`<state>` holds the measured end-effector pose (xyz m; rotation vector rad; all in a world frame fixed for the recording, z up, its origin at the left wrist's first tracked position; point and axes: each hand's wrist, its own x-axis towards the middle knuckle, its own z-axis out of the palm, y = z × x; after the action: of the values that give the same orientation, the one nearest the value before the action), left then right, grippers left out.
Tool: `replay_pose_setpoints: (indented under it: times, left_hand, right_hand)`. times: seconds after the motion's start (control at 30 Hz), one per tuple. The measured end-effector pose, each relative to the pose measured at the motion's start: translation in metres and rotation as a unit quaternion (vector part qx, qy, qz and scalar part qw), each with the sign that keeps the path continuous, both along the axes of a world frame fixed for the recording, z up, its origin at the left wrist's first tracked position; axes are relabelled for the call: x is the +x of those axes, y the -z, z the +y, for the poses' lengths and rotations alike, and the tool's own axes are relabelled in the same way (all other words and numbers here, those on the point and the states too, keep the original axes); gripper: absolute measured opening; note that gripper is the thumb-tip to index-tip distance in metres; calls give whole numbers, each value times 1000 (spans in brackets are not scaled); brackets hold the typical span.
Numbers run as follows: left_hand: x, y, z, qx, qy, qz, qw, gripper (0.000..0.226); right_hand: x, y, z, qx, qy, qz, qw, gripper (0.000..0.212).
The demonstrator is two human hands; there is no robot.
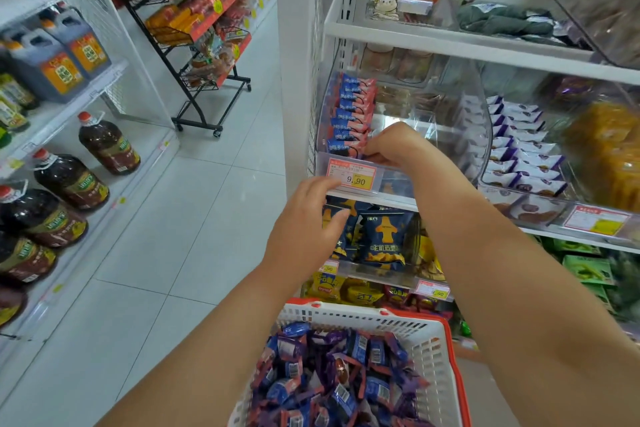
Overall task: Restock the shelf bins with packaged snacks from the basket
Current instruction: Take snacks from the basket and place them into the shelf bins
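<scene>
The right hand [389, 146] reached into the clear plastic shelf bin [408, 121], fingers curled narrow on the front packet of a row of blue-and-pink wrapped snack packets [351, 114], though the hold itself was partly hidden; the left hand [306, 222] hovered below with relaxed, spread fingers holding nothing. The row's long axis ran front to back, each packet standing on edge with its length across the bin; a careless push could likely topple it. More packets lay jumbled in the white-and-red plastic basket [429, 333] below, near the yellow price tag [352, 177].
</scene>
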<state>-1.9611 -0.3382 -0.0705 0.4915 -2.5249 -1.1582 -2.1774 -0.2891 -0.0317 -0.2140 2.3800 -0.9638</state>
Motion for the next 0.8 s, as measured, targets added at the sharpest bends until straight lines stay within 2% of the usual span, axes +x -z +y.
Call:
replay_pose_setpoints:
  times: [0.07,0.17,0.27,0.37,0.43,0.57,0.67,0.8]
  left_hand:
    - [-18,-15,-6,-95,16,-36,995,54]
    - [-53,-37,-15,-226,25,-103,968,57]
    - [-84,-55,-20,-286,60,-204,934,48]
    - [-105,-67,-24,-247,113,-362,892,35]
    - [-112,-69,-26,-193,118,-401,888,38]
    - [-117,-64,-28,-161,115,-395,897,57]
    - [-117,-58,-29,-170,109,-387,900,58]
    - [-115,-54,-29,-199,104,-372,901,56]
  right_hand:
    - [1,-1,0,8,-4,4,1000,8]
    - [1,-1,0,10,-3,-6,1000,9]
    - [-2,-1,-1,16,-10,-7,1000,14]
    - [-4,0,0,43,-28,-1,999,17]
    - [-5,0,1,46,-34,0,998,17]
    - [-4,-5,8,61,-53,31,996,16]
    - [1,-11,29,-35,-31,58,997,6]
    - [25,-13,69,-133,-40,190,972,13]
